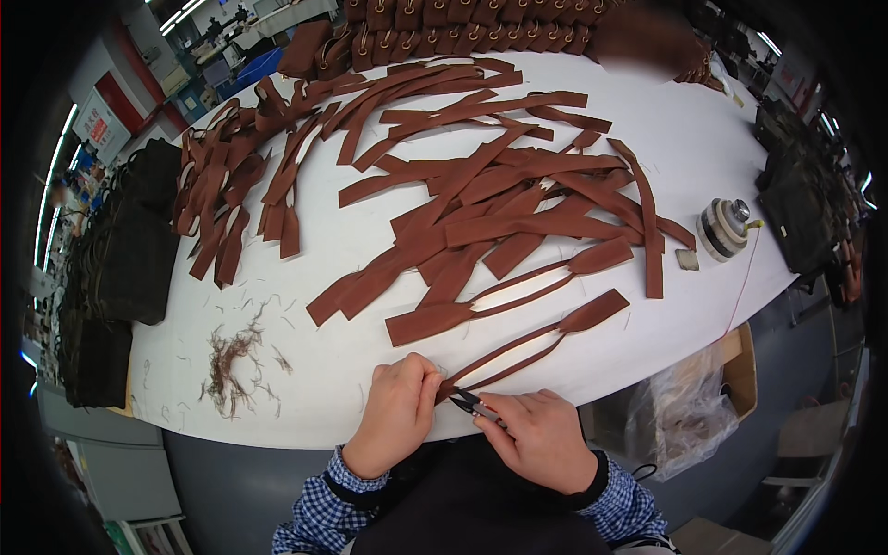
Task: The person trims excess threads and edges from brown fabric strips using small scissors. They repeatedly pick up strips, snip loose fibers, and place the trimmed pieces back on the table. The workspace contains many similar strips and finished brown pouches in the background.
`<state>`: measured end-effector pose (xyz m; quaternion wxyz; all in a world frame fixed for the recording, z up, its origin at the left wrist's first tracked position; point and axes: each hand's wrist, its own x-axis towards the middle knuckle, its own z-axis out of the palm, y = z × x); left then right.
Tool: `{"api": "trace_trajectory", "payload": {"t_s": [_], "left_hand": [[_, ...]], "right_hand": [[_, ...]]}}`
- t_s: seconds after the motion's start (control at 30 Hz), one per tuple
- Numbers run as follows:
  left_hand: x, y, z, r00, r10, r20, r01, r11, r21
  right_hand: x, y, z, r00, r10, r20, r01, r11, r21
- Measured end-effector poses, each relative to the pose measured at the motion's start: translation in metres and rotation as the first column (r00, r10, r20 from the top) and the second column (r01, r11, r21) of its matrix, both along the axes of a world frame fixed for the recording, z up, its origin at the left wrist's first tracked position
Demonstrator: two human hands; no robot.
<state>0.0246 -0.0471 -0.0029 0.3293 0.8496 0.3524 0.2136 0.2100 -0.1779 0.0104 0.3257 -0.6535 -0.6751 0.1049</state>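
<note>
My left hand [402,406] pinches the near end of a brown fabric strap [593,310] at the table's front edge. That strap has wide flat ends and two narrow bands between them. My right hand [534,433] holds small thread snips [479,408], whose dark blades touch the strap beside my left fingers. Just beyond lies a similar strap [430,324], flat on the white table. Farther back, many brown straps [513,225] overlap in a loose pile. Whether the blades are closed on a thread cannot be made out.
Thread scraps [232,361] lie at left on the white tabletop [326,388]. Dark bags [142,229] flank the left edge, and more [791,187] the right. A round metal object [723,229] stands at right, above a cardboard box [742,374] with plastic. Brown pouches [465,38] line the back.
</note>
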Motion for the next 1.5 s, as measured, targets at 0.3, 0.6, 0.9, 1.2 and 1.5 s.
{"api": "trace_trajectory", "payload": {"t_s": [0.3,0.6,0.9,1.2,1.5], "left_hand": [[-0.004,-0.001,0.002,0.999,-0.03,0.011,0.031,0.999,-0.026],[-0.002,-0.001,-0.002,0.999,-0.031,0.028,0.029,0.999,0.042],[-0.001,-0.002,-0.002,0.999,-0.013,0.033,0.011,0.998,0.058],[-0.002,-0.001,-0.002,0.999,-0.024,0.03,0.022,0.998,0.057],[-0.014,-0.01,0.01,0.996,0.032,0.08,-0.018,0.986,-0.168]], "right_hand": [[-0.001,0.007,0.007,0.999,0.005,0.037,-0.005,1.0,-0.016],[-0.002,0.013,0.004,0.996,0.019,0.091,-0.018,1.0,-0.013],[0.001,0.014,0.004,0.996,0.044,0.081,-0.041,0.999,-0.028],[-0.003,0.016,0.004,0.99,0.039,0.134,-0.038,0.999,-0.009],[0.003,0.012,-0.004,0.997,-0.033,0.068,0.03,0.999,0.032]]}}
